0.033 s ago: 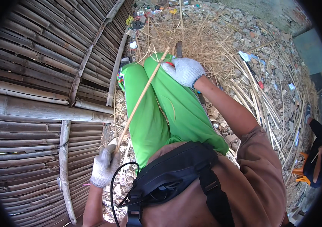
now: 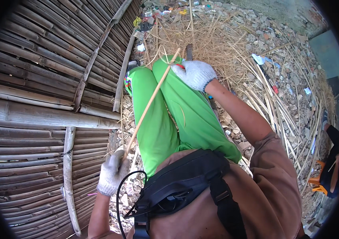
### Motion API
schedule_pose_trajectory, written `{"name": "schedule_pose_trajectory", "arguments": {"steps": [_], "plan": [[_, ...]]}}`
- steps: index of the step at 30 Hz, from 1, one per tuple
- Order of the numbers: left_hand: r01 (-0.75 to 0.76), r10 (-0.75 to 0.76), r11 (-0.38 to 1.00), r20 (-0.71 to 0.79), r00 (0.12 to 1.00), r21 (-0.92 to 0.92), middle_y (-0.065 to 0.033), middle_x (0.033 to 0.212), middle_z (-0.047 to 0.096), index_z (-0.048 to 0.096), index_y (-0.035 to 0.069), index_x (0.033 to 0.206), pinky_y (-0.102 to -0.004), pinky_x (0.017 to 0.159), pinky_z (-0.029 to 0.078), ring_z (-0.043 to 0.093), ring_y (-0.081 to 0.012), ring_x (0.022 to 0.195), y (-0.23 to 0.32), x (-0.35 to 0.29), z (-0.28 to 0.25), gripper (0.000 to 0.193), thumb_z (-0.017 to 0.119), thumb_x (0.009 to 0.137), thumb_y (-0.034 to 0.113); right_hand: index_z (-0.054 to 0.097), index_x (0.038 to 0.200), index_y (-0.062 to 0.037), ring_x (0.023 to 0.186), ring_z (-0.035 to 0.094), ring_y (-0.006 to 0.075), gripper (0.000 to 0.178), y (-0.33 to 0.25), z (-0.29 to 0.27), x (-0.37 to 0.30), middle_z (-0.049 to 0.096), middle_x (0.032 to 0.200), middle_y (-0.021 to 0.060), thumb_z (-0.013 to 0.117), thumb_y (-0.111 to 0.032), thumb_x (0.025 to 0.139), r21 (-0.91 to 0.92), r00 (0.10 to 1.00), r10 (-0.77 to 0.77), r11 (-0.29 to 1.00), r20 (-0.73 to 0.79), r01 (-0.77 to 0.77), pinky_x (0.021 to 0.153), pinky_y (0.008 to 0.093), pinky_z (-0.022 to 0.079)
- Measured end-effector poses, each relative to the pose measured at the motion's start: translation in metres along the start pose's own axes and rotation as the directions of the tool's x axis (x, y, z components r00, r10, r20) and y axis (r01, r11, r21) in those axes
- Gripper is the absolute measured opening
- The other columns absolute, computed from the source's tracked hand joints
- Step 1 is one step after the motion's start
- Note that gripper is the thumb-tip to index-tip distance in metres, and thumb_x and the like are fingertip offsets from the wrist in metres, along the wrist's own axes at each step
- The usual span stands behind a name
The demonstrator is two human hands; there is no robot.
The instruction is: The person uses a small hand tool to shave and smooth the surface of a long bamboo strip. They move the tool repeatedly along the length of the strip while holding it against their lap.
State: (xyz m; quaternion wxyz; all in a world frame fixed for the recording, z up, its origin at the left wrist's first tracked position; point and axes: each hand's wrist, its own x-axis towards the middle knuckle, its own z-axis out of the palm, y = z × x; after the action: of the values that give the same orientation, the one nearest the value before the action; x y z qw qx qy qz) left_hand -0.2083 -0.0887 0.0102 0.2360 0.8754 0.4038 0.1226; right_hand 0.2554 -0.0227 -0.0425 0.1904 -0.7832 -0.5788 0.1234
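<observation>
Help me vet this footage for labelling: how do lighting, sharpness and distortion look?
Head view: soft daylight, no hard shadow across the green trousers; bamboo strip, left hand and right hand fairly clear; the bamboo wall bows toward the picture's black rim, thin bright slits showing.

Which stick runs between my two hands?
The stick slanting across the green trousers, lower end in your left hand; the sticks at right lie on the ground.
</observation>
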Motion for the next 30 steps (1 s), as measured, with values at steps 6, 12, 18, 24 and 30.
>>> {"name": "schedule_pose_trajectory", "arguments": {"steps": [6,12,18,24,30], "plan": [[0.045,-0.030,0.985,0.092,0.995,-0.168,-0.0180,0.075,0.071,0.067,0.000,0.115,-0.0422,0.063,0.060,0.076,-0.0311,0.067,0.033,0.091,0.025,0.021,0.064,0.111,0.020,0.084,0.099,-0.0041,0.096,0.078,0.0471,0.090,-0.014,-0.012,0.003,0.079,0.098,0.0296,0.033,-0.079,0.107,-0.019,0.998,-0.003,1.000,0.065,0.004,0.088,0.0595,0.061],[0.138,-0.058,0.941,0.253,0.966,-0.309,-0.0057,0.077,0.072,0.066,-0.001,0.112,-0.0315,0.047,0.055,0.066,-0.0128,0.055,0.076,0.219,0.041,0.037,0.058,0.113,0.035,0.085,0.095,-0.0059,0.091,0.079,0.0455,0.088,-0.008,-0.008,0.007,0.079,0.096,0.0271,0.035,-0.078,0.107,-0.057,0.995,-0.079,0.995,0.063,0.082,0.085,0.0591,0.061],[0.153,-0.055,0.923,0.272,0.961,-0.354,-0.0056,0.081,0.072,0.066,0.001,0.109,-0.0304,0.046,0.055,0.066,-0.0131,0.055,0.091,0.269,0.058,0.033,0.056,0.114,0.032,0.084,0.095,-0.0056,0.091,0.079,0.0447,0.088,-0.004,-0.008,0.007,0.079,0.096,0.0273,0.036,-0.077,0.107,-0.087,0.994,-0.078,0.993,0.072,0.084,0.085,0.0582,0.062],[0.209,-0.104,0.914,0.297,0.949,-0.348,-0.0047,0.079,0.071,0.067,0.001,0.113,-0.0299,0.045,0.054,0.065,-0.0117,0.054,0.084,0.238,0.048,0.033,0.057,0.114,0.032,0.083,0.092,-0.0053,0.089,0.078,0.0465,0.083,-0.003,-0.007,0.007,0.078,0.094,0.0278,0.041,-0.076,0.106,-0.032,0.996,-0.054,0.998,0.065,0.056,0.083,0.0595,0.061],[0.217,-0.138,0.922,0.252,0.958,-0.320,-0.0094,0.072,0.069,0.066,-0.002,0.111,-0.0343,0.047,0.055,0.069,-0.0180,0.053,0.079,0.195,0.036,0.031,0.058,0.114,0.028,0.082,0.094,-0.0059,0.092,0.078,0.0464,0.085,-0.003,-0.006,0.009,0.079,0.097,0.0276,0.040,-0.078,0.105,-0.024,0.995,-0.052,0.998,0.088,0.054,0.084,0.0601,0.061]]}}
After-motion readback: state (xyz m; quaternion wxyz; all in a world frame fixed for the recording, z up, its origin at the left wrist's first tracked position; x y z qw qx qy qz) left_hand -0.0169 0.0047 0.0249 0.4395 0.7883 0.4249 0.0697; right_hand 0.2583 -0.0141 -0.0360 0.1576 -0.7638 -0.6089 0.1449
